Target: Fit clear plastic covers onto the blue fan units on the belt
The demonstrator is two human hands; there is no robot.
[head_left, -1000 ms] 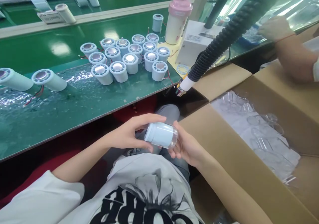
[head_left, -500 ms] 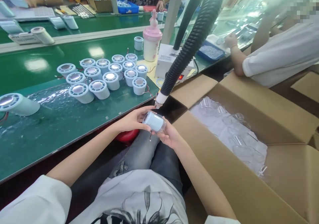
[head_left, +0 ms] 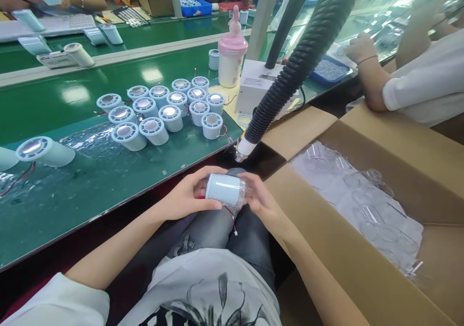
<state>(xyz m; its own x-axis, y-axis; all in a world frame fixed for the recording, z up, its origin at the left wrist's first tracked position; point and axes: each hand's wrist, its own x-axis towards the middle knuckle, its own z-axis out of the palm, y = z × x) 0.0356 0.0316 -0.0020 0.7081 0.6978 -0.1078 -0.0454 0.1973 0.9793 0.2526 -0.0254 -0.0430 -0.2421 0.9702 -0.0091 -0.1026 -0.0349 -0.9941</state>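
Observation:
Above my lap, both hands grip a light blue cylinder [head_left: 224, 189] with a clear plastic cover around it. My left hand [head_left: 192, 195] wraps its left end, thumb along the near side. At the clear right end, my right hand [head_left: 263, 201] holds the cover with curled fingers. A thin red and dark wire with a small white connector [head_left: 235, 232] dangles beneath. Just beyond the hands hangs the white-tipped nozzle [head_left: 244, 148] of a black ribbed hose [head_left: 290, 72], apart from the cylinder. Several similar blue cylinders [head_left: 158, 123] stand on the green bench to the left.
An open cardboard box [head_left: 326, 239] with clear plastic covers [head_left: 369, 215] lies to my right. Behind the nozzle stand a white machine [head_left: 250, 87] and a pink-lidded bottle [head_left: 232, 58]. Co-workers' hands [head_left: 362, 48] show at right and across the green bench [head_left: 90, 191].
Both hands have moved lower, away from the nozzle, with the covered cylinder. It now lies more level and its wire hangs further out. The view has shifted slightly.

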